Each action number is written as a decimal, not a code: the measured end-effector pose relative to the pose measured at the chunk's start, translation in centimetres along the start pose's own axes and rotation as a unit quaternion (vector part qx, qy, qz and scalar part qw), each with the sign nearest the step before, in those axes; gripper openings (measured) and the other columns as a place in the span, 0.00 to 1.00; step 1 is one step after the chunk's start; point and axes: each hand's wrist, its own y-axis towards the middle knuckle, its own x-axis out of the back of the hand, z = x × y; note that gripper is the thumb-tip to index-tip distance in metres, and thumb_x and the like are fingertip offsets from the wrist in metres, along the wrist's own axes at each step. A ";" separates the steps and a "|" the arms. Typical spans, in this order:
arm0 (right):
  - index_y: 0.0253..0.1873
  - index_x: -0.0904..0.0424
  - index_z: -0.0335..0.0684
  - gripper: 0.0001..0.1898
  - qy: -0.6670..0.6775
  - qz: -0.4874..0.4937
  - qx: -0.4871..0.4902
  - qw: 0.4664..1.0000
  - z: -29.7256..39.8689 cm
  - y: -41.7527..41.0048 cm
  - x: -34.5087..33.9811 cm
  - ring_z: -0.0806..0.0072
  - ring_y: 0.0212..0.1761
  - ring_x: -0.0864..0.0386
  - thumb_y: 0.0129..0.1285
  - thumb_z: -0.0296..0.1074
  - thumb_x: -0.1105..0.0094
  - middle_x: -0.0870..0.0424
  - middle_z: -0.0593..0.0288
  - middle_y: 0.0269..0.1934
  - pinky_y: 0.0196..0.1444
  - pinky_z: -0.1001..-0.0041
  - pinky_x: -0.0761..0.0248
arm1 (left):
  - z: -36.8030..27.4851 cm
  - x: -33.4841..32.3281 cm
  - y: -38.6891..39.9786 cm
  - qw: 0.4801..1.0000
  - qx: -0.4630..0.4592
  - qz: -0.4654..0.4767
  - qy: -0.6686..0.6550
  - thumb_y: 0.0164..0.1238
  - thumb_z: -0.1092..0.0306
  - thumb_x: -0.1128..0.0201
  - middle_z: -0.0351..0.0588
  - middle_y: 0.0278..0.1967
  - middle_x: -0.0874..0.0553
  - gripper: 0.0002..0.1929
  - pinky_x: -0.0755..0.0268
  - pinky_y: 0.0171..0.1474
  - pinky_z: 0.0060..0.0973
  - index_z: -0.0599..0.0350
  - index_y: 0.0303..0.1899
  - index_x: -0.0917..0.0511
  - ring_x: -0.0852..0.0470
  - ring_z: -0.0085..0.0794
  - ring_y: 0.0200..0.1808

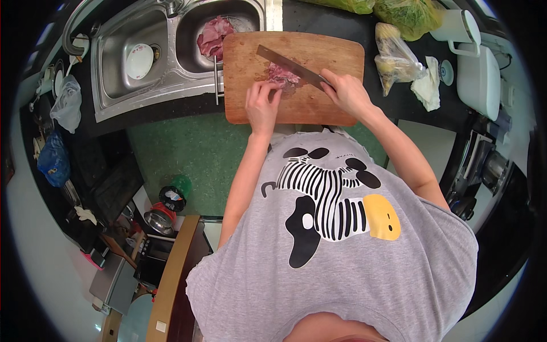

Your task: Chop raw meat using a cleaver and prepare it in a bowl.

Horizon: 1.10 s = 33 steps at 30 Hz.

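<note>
Gripped by its handle, a cleaver (287, 64) is in my right hand (348, 92). Its broad blade slants up and left over a small heap of cut raw meat (282, 75). My left hand (261, 100) is at the near left side of the heap, fingers bent, with the fingertips at the meat's edge. Whether they pinch a piece is hidden by the hand itself. Under both hands lies a wooden cutting board (329, 49), its left end reaching over the sink edge. Larger pieces of raw meat (215, 34) lie in the right sink basin (245, 10), just left of the board.
A white plate (139, 61) rests in the left basin (115, 81). Right of the board are a clear plastic bag with food (395, 55), a white cloth (428, 85) and a small bowl (446, 72). Green plastic bags (404, 17) and a white lidded container (477, 81) stand farther out.
</note>
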 end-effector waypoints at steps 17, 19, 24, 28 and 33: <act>0.45 0.28 0.40 0.06 -0.135 0.039 0.061 0.988 0.5 -1.2 -0.1 0.50 0.26 0.18 0.68 0.32 0.43 0.18 0.49 0.25 0.26 0.54 0.27 | 1.2 -2.2 -1.9 0.994 -0.094 -0.058 0.014 0.57 0.74 0.27 0.43 0.40 0.16 0.09 0.24 0.46 0.35 0.55 0.40 0.15 0.18 0.40 0.43; 0.47 0.29 0.39 0.09 -0.155 0.040 0.129 0.979 0.7 -1.7 0.3 0.53 0.27 0.16 0.63 0.29 0.42 0.18 0.49 0.30 0.25 0.57 0.26 | 1.3 -2.4 -2.0 0.994 -0.086 -0.061 0.020 0.57 0.74 0.27 0.44 0.40 0.16 0.09 0.24 0.46 0.36 0.55 0.39 0.15 0.18 0.41 0.43; 0.48 0.30 0.37 0.10 -0.173 0.087 0.114 0.975 1.5 -2.0 -0.4 0.53 0.27 0.15 0.63 0.27 0.45 0.18 0.48 0.29 0.27 0.59 0.22 | 2.1 -2.6 -2.0 0.995 -0.057 -0.080 0.031 0.56 0.73 0.27 0.43 0.41 0.16 0.08 0.22 0.47 0.36 0.53 0.39 0.15 0.18 0.41 0.44; 0.47 0.31 0.36 0.08 -0.125 0.010 0.142 0.982 2.1 1.6 -5.2 0.52 0.28 0.15 0.64 0.27 0.48 0.18 0.48 0.28 0.27 0.59 0.22 | 1.7 -2.3 -2.0 0.997 -0.040 -0.062 0.037 0.57 0.73 0.27 0.44 0.41 0.17 0.08 0.23 0.45 0.36 0.53 0.38 0.15 0.18 0.42 0.42; 0.47 0.31 0.36 0.08 -0.097 0.002 0.145 0.985 1.2 2.8 -5.6 0.52 0.27 0.15 0.65 0.28 0.49 0.17 0.47 0.28 0.27 0.58 0.22 | 1.9 -2.2 -1.8 0.996 -0.071 -0.044 0.035 0.58 0.73 0.27 0.44 0.41 0.17 0.08 0.24 0.45 0.37 0.54 0.39 0.14 0.18 0.42 0.42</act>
